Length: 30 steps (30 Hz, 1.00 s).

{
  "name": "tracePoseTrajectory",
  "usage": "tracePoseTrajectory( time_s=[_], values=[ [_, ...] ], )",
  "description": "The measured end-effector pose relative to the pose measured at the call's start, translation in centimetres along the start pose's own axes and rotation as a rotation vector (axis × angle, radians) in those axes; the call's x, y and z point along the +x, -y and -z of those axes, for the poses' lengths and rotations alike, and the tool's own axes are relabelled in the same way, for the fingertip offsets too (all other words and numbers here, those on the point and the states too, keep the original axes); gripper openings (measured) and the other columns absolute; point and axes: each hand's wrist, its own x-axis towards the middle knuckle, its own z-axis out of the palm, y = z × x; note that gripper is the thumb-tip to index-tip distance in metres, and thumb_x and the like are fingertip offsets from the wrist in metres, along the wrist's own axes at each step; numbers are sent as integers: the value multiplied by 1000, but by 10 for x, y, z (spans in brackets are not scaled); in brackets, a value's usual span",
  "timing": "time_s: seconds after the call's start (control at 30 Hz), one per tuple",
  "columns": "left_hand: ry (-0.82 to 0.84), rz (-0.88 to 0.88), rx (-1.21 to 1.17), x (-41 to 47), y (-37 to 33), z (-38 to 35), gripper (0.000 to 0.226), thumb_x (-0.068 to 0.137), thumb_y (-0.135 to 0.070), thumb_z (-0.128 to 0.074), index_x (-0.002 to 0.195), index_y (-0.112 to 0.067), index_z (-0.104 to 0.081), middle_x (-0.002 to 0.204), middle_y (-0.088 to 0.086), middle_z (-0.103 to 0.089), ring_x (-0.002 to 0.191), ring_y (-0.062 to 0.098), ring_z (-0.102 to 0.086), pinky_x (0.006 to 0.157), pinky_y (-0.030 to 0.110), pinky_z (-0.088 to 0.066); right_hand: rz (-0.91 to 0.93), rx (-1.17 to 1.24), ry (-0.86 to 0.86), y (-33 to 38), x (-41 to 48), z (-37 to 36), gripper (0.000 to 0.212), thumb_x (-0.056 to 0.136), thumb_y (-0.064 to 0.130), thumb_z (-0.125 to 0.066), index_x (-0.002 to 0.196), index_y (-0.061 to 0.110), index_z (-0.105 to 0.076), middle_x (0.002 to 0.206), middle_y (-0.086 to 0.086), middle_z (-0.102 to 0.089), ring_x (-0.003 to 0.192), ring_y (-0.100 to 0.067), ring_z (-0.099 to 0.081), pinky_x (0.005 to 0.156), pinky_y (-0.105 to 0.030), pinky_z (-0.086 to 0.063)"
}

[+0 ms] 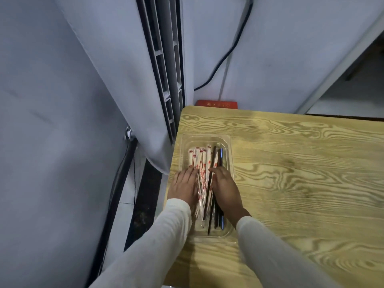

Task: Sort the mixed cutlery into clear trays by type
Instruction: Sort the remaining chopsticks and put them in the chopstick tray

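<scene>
A clear plastic tray (226, 142) sits at the left edge of the wooden table. It holds several chopsticks in white paper sleeves with red print (199, 159) on its left side and several dark chopsticks (217, 156) on its right. My left hand (184, 186) lies flat on the wrapped chopsticks with fingers stretched forward. My right hand (225, 188) rests over the dark chopsticks, fingers bent down onto them; whether it grips any is hidden.
The wooden table (301, 183) stretches to the right of the tray. A grey curtain (83, 100) hangs at the left beside the table edge. A red device (216, 104) and cables (228, 48) sit behind the table's far edge.
</scene>
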Motion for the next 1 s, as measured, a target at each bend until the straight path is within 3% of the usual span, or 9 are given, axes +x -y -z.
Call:
tracePoseTrajectory(
  time_s=[0.17,0.23,0.3,0.4,0.5,0.63,0.77,0.9,1.0],
  values=[
    [-21,-9,-79,2,4,-5,53,97,-20,-32,148,-21,-19,155,-5,-19,144,9,-12,117,27,1,18,-63,-42,-4,0,-7,37,96,5,-41,131,8,-51,131,-10,-52,119,-24,-50,95,-32,-42],
    [-31,-17,-115,0,4,-5,56,92,-28,-17,147,-19,-23,154,-3,-23,144,11,-16,116,25,3,29,-85,-40,-3,-2,-7,37,96,5,-41,131,7,-51,131,-11,-52,118,-25,-51,95,-31,-42],
    [-64,-27,-152,1,4,-6,76,77,-34,-1,146,-17,-27,153,-1,-27,143,13,-21,112,24,4,41,-91,-48,-4,0,-8,37,95,5,-42,131,6,-51,131,-10,-52,117,-25,-52,94,-32,-43],
    [-133,27,-120,1,4,-8,70,79,-29,-12,142,-10,-35,149,7,-34,139,23,-31,113,34,-6,53,-92,-67,-5,1,-10,36,92,2,-46,127,6,-54,127,-12,-54,113,-26,-54,89,-34,-47],
    [-114,119,-147,3,2,-7,72,78,-27,-13,144,-2,-29,151,13,-29,141,28,-27,114,38,-8,52,-84,-86,-8,-1,-12,36,92,1,-48,127,6,-55,127,-12,-54,114,-27,-55,91,-34,-47],
    [-108,132,-98,7,4,-10,61,75,-21,-33,128,4,-51,131,20,-55,118,34,-56,95,48,-42,49,-139,-72,-9,1,-15,39,89,-2,-52,127,7,-55,123,-12,-57,109,-27,-57,88,-31,-47],
    [-80,103,-40,6,3,-11,60,76,-22,-34,128,3,-51,131,20,-55,119,33,-56,95,47,-44,33,-286,-78,-5,2,-17,38,68,-8,-68,103,6,-66,96,-11,-65,86,-27,-64,67,-29,-52],
    [-56,107,-16,7,5,-12,60,76,-24,-33,128,1,-53,132,19,-54,120,32,-55,99,46,-36,-98,-443,-93,11,8,-25,37,49,8,-86,81,10,-68,71,-6,-65,62,-20,-63,52,-24,-49],
    [-19,104,-3,7,5,-11,60,75,-24,-34,125,0,-55,131,18,-56,119,31,-56,97,45,-44,-181,-438,-74,22,12,-25,39,61,6,-79,95,6,-61,76,-12,-66,70,-27,-64,60,-30,-50]
  ],
)
